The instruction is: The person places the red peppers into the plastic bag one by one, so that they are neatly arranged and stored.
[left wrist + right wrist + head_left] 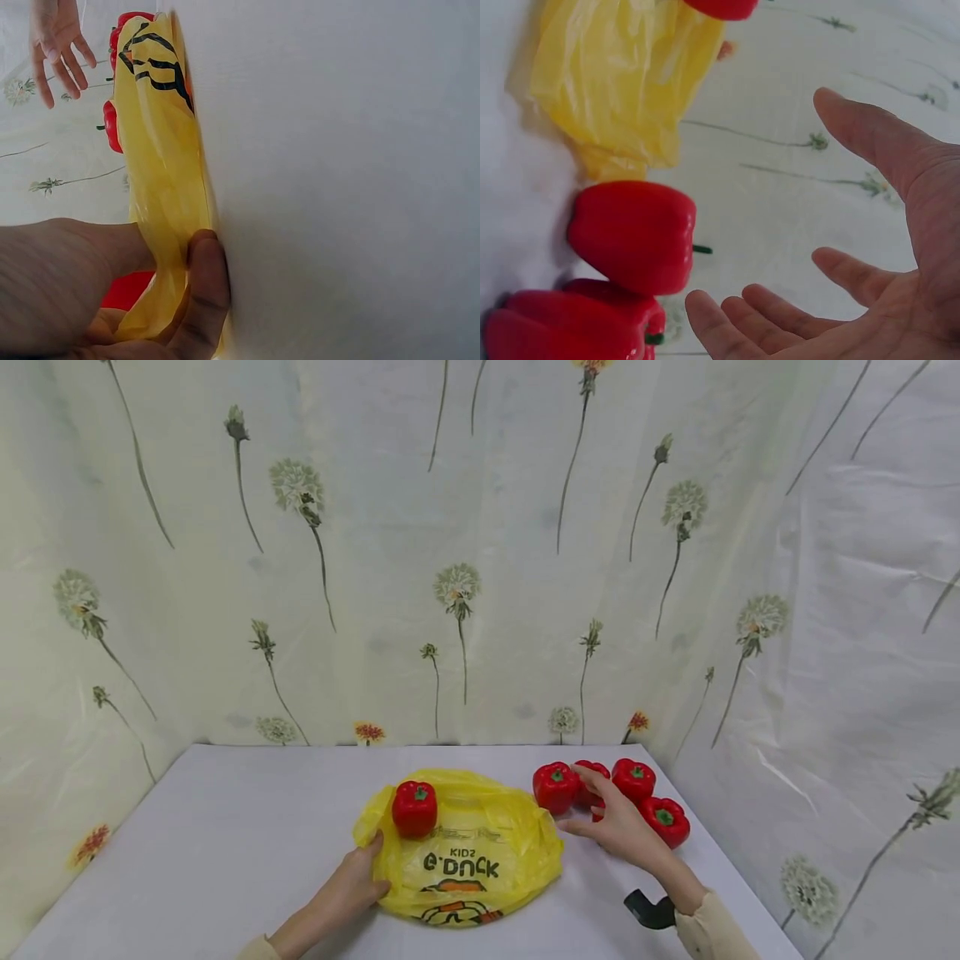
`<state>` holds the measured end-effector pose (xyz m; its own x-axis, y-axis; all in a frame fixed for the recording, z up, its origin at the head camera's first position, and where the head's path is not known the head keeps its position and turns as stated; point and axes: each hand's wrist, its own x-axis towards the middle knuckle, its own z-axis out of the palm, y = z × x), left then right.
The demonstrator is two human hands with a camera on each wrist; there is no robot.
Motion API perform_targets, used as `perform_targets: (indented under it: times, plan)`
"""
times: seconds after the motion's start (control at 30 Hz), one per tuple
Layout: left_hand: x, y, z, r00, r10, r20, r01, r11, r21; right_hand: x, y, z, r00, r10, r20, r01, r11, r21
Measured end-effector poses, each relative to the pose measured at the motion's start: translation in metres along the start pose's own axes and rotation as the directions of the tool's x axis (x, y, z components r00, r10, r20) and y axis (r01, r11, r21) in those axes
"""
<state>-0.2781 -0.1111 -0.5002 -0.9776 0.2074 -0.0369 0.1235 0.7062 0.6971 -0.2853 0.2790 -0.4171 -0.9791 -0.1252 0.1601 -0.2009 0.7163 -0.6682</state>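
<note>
A yellow plastic bag [517, 852] with upside-down "B.Duck Kidz" lettering lies on the table. One red bell pepper [414, 810], stem up, sits at the bag's left part. My left hand [348, 883] grips the bag's left edge; in the left wrist view, its fingers [206, 289] curl round the yellow film. My right hand [630, 831] hovers over a group of red bell peppers with thumb and fingers spread and nothing held. The nearest one to its fingertips is the group's left pepper [555, 789]. Part of the group is hidden behind that hand.
Several peppers make up the group at the table's right; one [633, 779] is at the back and another [666, 823] near the right edge. A black device [649, 910] is at the right wrist. Flower-print curtain [390, 568] stands behind the white table [247, 827].
</note>
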Motion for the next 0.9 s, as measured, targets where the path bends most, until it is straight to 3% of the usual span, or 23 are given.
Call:
perform_targets:
  times: [0.13,0.3,0.67,0.9]
  plan:
    - [0.000,0.001,0.000,1.000,-0.022,0.002,0.022,1.000,-0.004,-0.002,0.006,-0.007,1.000,0.007,-0.019,-0.007,1.000,-0.022]
    - [-0.001,0.002,0.001,0.999,-0.048,0.016,0.049,0.998,-0.028,-0.003,0.016,-0.017,0.997,0.076,-0.030,-0.077,0.997,-0.023]
    - [0.000,0.003,0.000,0.999,-0.043,0.013,0.043,0.999,-0.012,-0.008,0.037,-0.030,0.985,0.167,-0.031,-0.167,0.986,-0.004]
    - [0.001,0.003,-0.001,0.999,-0.049,0.020,0.049,0.999,-0.015,-0.007,0.047,-0.036,0.984,0.173,-0.036,-0.174,0.984,-0.028]
